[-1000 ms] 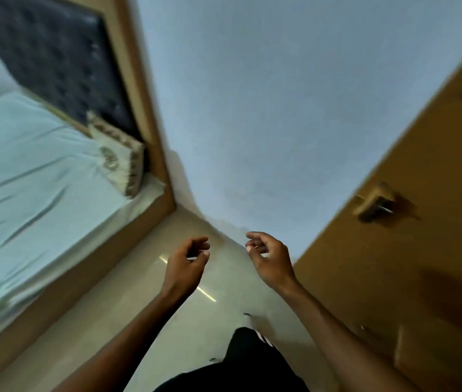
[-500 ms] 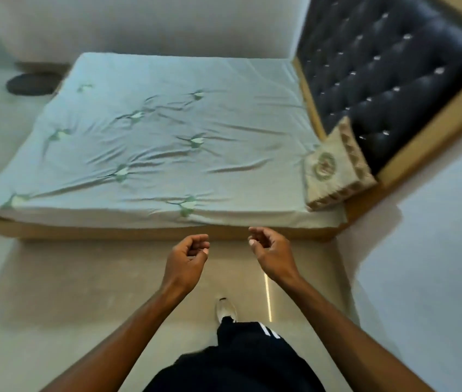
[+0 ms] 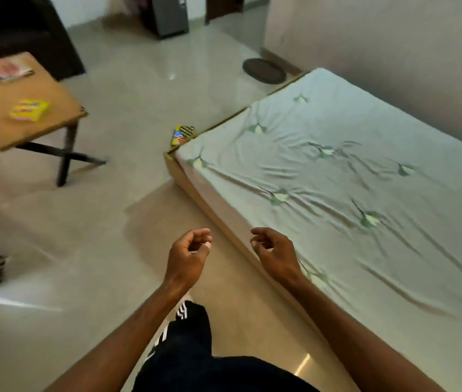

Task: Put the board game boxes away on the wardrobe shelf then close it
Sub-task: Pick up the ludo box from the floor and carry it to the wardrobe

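Left hand (image 3: 187,257), right hand (image 3: 276,254) loosely curled, empty; yellow box (image 3: 29,109) on table (image 3: 54,89); colourful box (image 3: 183,134) beside bed (image 3: 337,193)

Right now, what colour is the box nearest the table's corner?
Yellow. The yellow box lies on the wooden table; the head view shows it best.

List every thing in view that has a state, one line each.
left hand, loosely curled, holding nothing
right hand, loosely curled, holding nothing
yellow box, lying flat on the wooden table
pink box, flat on the same table, farther back
striped box, beside the corner of the bed
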Demonstrator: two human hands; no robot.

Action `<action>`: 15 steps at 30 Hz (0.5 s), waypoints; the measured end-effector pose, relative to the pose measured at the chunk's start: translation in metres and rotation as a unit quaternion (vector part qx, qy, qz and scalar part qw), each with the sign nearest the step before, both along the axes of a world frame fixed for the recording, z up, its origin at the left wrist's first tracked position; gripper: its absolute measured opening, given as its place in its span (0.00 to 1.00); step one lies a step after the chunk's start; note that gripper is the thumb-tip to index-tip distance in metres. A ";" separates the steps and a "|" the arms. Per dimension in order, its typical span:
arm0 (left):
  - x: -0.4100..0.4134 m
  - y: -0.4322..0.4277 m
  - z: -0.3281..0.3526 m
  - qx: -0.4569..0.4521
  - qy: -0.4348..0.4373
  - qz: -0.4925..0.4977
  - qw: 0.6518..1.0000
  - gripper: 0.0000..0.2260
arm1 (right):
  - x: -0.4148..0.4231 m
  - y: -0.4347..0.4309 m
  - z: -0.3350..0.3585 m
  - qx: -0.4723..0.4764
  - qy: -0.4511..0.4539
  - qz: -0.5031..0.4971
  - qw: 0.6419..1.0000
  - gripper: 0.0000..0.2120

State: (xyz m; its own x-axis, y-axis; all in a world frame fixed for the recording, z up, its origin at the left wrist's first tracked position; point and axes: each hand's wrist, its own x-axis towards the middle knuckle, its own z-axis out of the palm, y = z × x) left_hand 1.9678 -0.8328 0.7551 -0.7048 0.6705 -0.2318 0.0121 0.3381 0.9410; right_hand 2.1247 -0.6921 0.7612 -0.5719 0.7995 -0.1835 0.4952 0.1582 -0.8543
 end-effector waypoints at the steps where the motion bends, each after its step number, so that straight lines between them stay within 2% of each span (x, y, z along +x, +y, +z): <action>1: -0.015 0.003 0.001 0.001 0.003 0.004 1.000 0.12 | -0.017 0.004 0.001 0.003 0.001 0.009 1.000 0.11; 7: -0.196 0.037 0.011 0.004 0.021 0.074 0.997 0.12 | -0.210 0.053 0.009 0.013 0.012 0.063 0.998 0.12; 15: -0.384 0.102 0.006 -0.007 0.028 0.123 0.992 0.12 | -0.409 0.124 -0.005 0.004 0.001 0.130 0.991 0.13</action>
State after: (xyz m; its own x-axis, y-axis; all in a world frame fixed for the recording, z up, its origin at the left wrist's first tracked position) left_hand 1.5837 -0.7308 0.7612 -0.8584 0.4744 -0.1954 -0.0199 0.3498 0.9366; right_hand 1.7159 -0.5681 0.7567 -0.7595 0.6261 -0.1767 0.4351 0.2870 -0.8534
